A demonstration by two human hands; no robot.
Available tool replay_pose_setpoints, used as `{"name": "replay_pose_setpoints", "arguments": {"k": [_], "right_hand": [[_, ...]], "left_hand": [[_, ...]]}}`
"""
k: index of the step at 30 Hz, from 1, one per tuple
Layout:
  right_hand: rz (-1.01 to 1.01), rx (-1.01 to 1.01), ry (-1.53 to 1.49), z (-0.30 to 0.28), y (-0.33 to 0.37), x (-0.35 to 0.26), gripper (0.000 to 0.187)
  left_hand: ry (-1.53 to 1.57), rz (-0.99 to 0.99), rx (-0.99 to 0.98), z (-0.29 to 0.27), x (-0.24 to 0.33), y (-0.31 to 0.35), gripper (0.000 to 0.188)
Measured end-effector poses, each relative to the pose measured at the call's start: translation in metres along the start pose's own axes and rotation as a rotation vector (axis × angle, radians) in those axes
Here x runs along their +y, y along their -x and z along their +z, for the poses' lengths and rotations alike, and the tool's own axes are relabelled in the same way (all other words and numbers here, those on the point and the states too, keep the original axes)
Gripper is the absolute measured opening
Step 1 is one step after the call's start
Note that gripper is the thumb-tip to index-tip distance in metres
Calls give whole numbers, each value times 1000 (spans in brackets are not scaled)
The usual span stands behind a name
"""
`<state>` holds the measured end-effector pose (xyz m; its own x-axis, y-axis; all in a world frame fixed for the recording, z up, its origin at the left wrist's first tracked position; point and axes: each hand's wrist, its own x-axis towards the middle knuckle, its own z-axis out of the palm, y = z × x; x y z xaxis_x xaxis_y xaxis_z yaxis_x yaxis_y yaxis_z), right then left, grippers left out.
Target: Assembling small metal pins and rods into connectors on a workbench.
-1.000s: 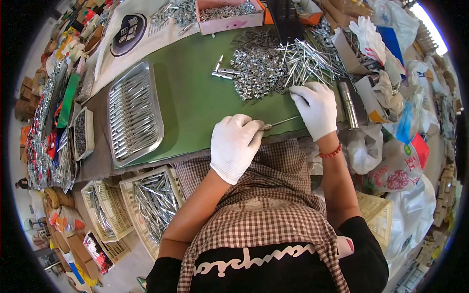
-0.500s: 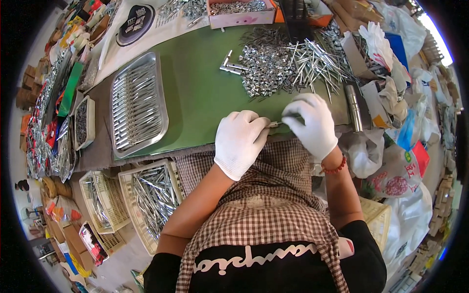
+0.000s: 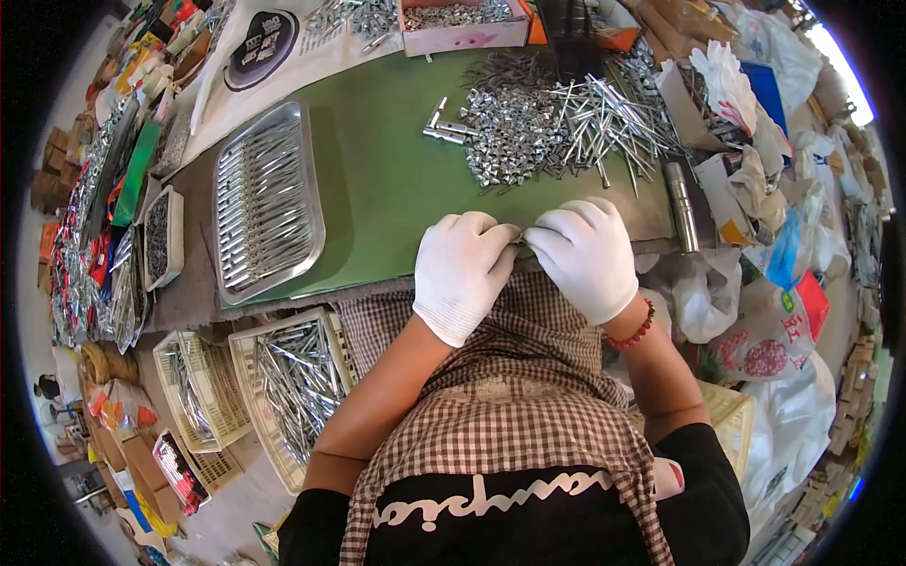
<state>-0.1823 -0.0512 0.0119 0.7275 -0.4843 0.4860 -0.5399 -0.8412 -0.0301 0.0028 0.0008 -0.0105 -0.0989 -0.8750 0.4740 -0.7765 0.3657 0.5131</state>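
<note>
Above the near edge of a green work mat (image 3: 377,189), my two white-gloved hands meet at the fingertips. My left hand (image 3: 464,274) is closed on a small silvery metal part (image 3: 519,239), mostly hidden by the fingers. My right hand (image 3: 582,262) pinches at the same spot; whatever it grips is too small to make out. Beyond them lie a heap of small shiny metal pieces (image 3: 510,137) and a pile of thin metal rods (image 3: 613,127). On the left, a metal tray (image 3: 318,208) carries rows of slim metal assemblies.
T-shaped metal pieces (image 3: 447,130) lie left of the heap. A thick metal cylinder (image 3: 681,208) stands out by the mat's right edge. A pink box (image 3: 467,38) of small parts sits at the back. Below left, cream baskets (image 3: 247,377) hold metal rods; plastic bags (image 3: 764,344) crowd the right.
My right hand has come down and left, and its fingertips now meet those of my left hand. The metal part is more covered. My left hand has hardly moved.
</note>
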Motion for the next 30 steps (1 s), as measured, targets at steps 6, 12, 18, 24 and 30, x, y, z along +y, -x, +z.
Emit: {"name": "replay_pose_setpoints", "arguments": {"k": [6, 12, 18, 24, 30], "right_hand": [[395, 49, 59, -23, 21, 12, 36], [913, 25, 380, -29, 81, 90, 52], [467, 212, -38, -33, 48, 0, 61], [552, -10, -265, -21, 41, -28, 70], [796, 276, 29, -30, 61, 43, 59]], "left_hand": [[-22, 1, 50, -4, -2, 3, 11], [-28, -32, 21, -2, 0, 1, 11], [-29, -13, 28, -2, 0, 3, 11], [-19, 15, 49, 1, -2, 2, 14], [-39, -14, 24, -2, 4, -1, 14]]}}
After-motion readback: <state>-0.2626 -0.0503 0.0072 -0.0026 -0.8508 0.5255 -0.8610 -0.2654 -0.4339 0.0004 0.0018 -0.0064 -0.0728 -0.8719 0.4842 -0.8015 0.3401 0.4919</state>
